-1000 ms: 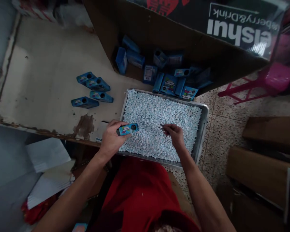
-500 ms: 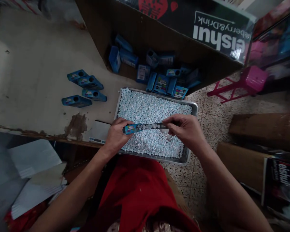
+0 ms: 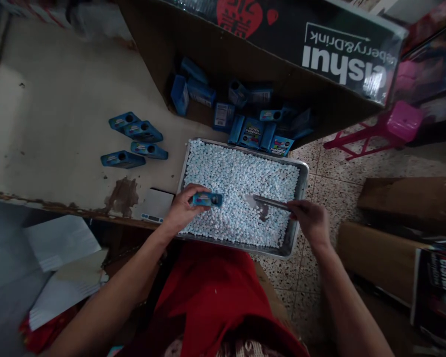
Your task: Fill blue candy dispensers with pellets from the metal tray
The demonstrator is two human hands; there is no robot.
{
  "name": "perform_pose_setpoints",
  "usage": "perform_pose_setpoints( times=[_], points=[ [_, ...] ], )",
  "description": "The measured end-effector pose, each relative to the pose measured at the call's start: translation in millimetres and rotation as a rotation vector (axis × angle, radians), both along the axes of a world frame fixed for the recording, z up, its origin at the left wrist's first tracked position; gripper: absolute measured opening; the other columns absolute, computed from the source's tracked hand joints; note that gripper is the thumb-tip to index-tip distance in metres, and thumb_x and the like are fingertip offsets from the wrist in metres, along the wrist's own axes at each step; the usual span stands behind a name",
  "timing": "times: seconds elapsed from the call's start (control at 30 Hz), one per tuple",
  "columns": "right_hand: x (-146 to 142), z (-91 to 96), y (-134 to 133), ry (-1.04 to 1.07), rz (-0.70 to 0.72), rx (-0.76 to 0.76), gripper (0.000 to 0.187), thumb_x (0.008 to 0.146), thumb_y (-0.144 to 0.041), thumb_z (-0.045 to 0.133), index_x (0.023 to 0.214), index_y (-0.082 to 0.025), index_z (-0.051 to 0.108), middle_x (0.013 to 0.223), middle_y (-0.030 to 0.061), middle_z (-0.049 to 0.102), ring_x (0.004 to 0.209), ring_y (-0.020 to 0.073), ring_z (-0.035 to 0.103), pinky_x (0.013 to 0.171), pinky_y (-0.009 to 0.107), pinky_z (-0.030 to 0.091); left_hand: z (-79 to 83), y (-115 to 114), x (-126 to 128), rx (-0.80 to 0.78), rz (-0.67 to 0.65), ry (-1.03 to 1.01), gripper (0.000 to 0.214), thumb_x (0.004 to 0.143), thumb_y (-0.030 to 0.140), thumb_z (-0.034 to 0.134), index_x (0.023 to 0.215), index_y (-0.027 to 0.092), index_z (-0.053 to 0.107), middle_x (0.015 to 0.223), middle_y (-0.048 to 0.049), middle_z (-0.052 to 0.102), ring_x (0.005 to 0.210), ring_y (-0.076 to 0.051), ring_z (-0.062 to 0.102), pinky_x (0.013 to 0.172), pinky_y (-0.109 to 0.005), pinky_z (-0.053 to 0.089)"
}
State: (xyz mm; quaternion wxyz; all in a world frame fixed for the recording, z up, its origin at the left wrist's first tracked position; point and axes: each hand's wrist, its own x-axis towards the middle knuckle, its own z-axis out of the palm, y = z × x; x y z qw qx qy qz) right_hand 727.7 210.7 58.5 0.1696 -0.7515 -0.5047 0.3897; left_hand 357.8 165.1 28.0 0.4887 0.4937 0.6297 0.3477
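My left hand (image 3: 182, 210) grips a small blue candy box (image 3: 202, 200) over the left part of the metal tray (image 3: 301, 198). The dark opening in the box's top shows at its right end. White and pale blue candies (image 3: 226, 163) fill most of the tray. My right hand (image 3: 311, 220), at the tray's right edge, is closed on the end of a narrow metal scoop (image 3: 271, 202). The scoop points left, its tip at a bare patch among the candies. No candies can be made out on it.
Several blue boxes (image 3: 134, 130) stand on the table (image 3: 67, 99) at left, near a small scale (image 3: 156, 203). More boxes (image 3: 250, 131) sit in a large carton (image 3: 267, 49) behind the tray. A pink stool (image 3: 405, 119) and brown cartons (image 3: 382, 258) are at right.
My right hand has drawn the scoop away from the box to the right and lowered it to the candies. The candies seen along the scoop earlier are gone. The box stays in my left hand.
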Motion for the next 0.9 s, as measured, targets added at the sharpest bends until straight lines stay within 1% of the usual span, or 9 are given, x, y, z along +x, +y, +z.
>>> perform_pose_setpoints(
  times=[0.07, 0.13, 0.2, 0.27, 0.37, 0.47, 0.57, 0.73, 0.9],
  points=[
    [3, -53.4, -10, 0.072, -0.072, -0.058, 0.034, 0.072, -0.043, 0.076, 0.086, -0.013, 0.079, 0.055, 0.0034, 0.067, 0.05, 0.0183, 0.063, 0.051, 0.027, 0.045, 3.8, 0, 2, -0.033, -0.069, 0.004, 0.039, 0.067, 0.023, 0.085, 0.105, 0.023, 0.075, 0.108, -0.0039, 0.066, 0.106, -0.023, 0.065, 0.097, -0.036, 0.049],
    [-16, -94.4, -19, 0.26, -0.083, -0.108, 0.035, 0.07, -0.045, 0.077, 0.086, -0.013, 0.077, 0.059, 0.0029, 0.068, 0.053, 0.0172, 0.062, 0.053, 0.027, 0.046, 11.0, 0, 4, -0.028, -0.084, 0.052, 0.039, 0.067, 0.023, 0.086, 0.105, 0.024, 0.076, 0.106, -0.0042, 0.065, 0.104, -0.023, 0.065, 0.097, -0.036, 0.05],
    [-42, -115.7, -24, 0.421, -0.083, -0.141, 0.034, 0.073, -0.045, 0.076, 0.088, -0.014, 0.077, 0.063, 0.0018, 0.069, 0.056, 0.0151, 0.061, 0.056, 0.027, 0.047, 17.5, 0, 3, 0.007, -0.048, 0.111, 0.038, 0.068, 0.022, 0.085, 0.105, 0.024, 0.076, 0.107, -0.0044, 0.065, 0.105, -0.022, 0.064, 0.098, -0.035, 0.05],
    [-57, -117.1, -26, 0.48, -0.088, -0.155, 0.033, 0.075, -0.044, 0.075, 0.089, -0.015, 0.076, 0.064, 0.0005, 0.068, 0.055, 0.0131, 0.058, 0.055, 0.026, 0.046, 20.5, -1, -2, 0.034, 0.0, 0.168, 0.038, 0.067, 0.021, 0.084, 0.104, 0.023, 0.076, 0.106, -0.0043, 0.064, 0.105, -0.022, 0.064, 0.098, -0.035, 0.05],
    [-48, -91.7, -26, 0.516, -0.102, -0.161, 0.032, 0.071, -0.044, 0.081, 0.085, -0.015, 0.077, 0.058, -0.0006, 0.064, 0.05, 0.0112, 0.053, 0.05, 0.024, 0.041, 19.2, -5, -12, 0.023, 0.066, 0.248, 0.038, 0.064, 0.023, 0.085, 0.101, 0.023, 0.076, 0.103, -0.0033, 0.064, 0.1, -0.022, 0.064, 0.094, -0.034, 0.051],
    [-28, -51.5, -21, 0.602, -0.079, -0.183, 0.03, 0.069, -0.039, 0.086, 0.084, -0.015, 0.079, 0.057, -0.0001, 0.065, 0.05, 0.0104, 0.053, 0.048, 0.023, 0.04, 17.1, -10, -14, 0.0, 0.075, 0.296, 0.038, 0.064, 0.023, 0.084, 0.101, 0.022, 0.076, 0.1, -0.0025, 0.064, 0.098, -0.022, 0.064, 0.093, -0.034, 0.051],
    [-28, -15.4, -9, 0.644, -0.032, -0.187, 0.024, 0.07, -0.034, 0.087, 0.083, -0.016, 0.079, 0.057, 0.0002, 0.066, 0.05, 0.0098, 0.054, 0.049, 0.023, 0.042, 18.4, -12, -7, 0.002, 0.071, 0.295, 0.037, 0.065, 0.022, 0.082, 0.102, 0.023, 0.076, 0.102, -0.0023, 0.064, 0.099, -0.022, 0.064, 0.093, -0.035, 0.051],
    [-70, 26.5, 13, 0.522, 0.173, -0.106, 0.02, 0.079, -0.033, 0.078, 0.09, -0.016, 0.08, 0.058, 0.0002, 0.067, 0.048, 0.0108, 0.056, 0.048, 0.025, 0.045, 23.2, -17, 4, 0.029, 0.059, 0.319, 0.035, 0.068, 0.02, 0.081, 0.102, 0.023, 0.076, 0.103, -0.0032, 0.064, 0.102, -0.023, 0.064, 0.096, -0.036, 0.05],
    [-129, 78.8, 6, 0.168, 0.618, 0.225, 0.015, 0.086, -0.014, 0.065, 0.09, -0.019, 0.079, 0.079, 0.0032, 0.073, 0.071, 0.0144, 0.066, 0.069, 0.028, 0.051, 23.2, -20, 10, 0.06, 0.074, 0.313, 0.034, 0.07, 0.022, 0.081, 0.103, 0.023, 0.075, 0.104, -0.0034, 0.066, 0.102, -0.023, 0.064, 0.097, -0.037, 0.051]
  ],
)
